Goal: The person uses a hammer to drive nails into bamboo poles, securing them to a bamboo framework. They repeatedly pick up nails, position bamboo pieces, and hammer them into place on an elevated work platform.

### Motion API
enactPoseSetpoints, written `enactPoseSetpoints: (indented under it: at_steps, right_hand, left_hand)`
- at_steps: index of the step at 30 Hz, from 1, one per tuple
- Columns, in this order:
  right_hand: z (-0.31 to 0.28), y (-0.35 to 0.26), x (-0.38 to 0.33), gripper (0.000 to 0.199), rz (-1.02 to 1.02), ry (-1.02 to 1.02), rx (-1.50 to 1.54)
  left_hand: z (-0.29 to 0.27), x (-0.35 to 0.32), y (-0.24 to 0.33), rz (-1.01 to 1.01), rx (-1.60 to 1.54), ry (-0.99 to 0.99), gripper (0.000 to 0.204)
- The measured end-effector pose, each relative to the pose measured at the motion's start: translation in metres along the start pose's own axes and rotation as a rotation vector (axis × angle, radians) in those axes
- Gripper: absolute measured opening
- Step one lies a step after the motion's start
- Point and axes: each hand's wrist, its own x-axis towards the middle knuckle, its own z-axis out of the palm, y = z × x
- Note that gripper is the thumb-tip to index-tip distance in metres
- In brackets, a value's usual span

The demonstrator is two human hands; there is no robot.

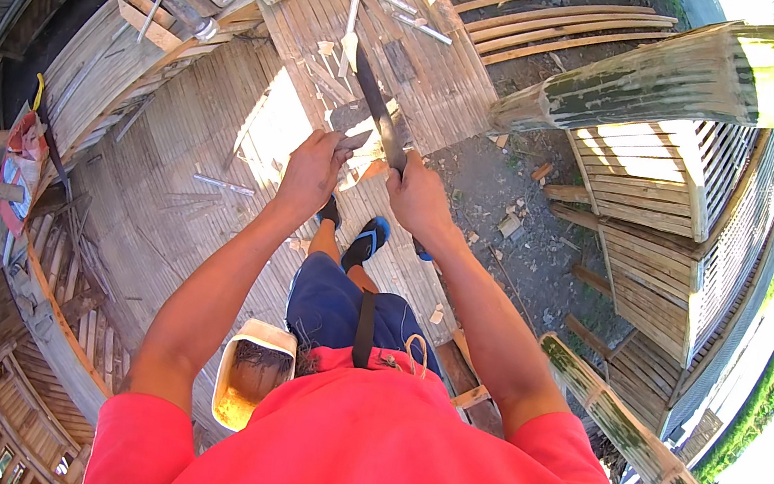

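Note:
My right hand [418, 196] is wrapped round the grip of a machete [374, 93], whose long dark blade points away and slightly left over the slatted bench. Close by on its left, my left hand [313, 170] pinches a small flat greyish-brown piece [353, 141]; whether it is wood or stone I cannot tell. A gap separates this piece from the blade. Beneath the blade, a dark block [351, 116] and pale wood scraps lie on the slatted bench [433, 77]. Near the blade's far end are short metal-looking tubes [422, 28].
A bamboo-slat floor [169, 147] spreads under my feet. Tools and wood pieces rest on a curved bench [86, 93] at the left. A thick bamboo post [635, 79] crosses the upper right, beside slatted bamboo frames [656, 173]. An open container [255, 373] hangs at my waist.

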Motion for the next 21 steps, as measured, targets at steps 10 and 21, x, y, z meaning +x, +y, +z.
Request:
enactPoseSetpoints:
  at_steps: [10, 21]
  right_hand:
    - [-0.001, 0.001, -0.02, 0.024, -0.035, 0.081, 0.101]
    - [0.0, -0.005, -0.045, 0.028, -0.198, 0.007, -0.102]
  left_hand:
    - [0.004, -0.029, 0.022, -0.057, -0.083, 0.051, 0.031]
    - [-0.002, -0.001, 0.009, -0.671, -0.67, -0.473, 0.022]
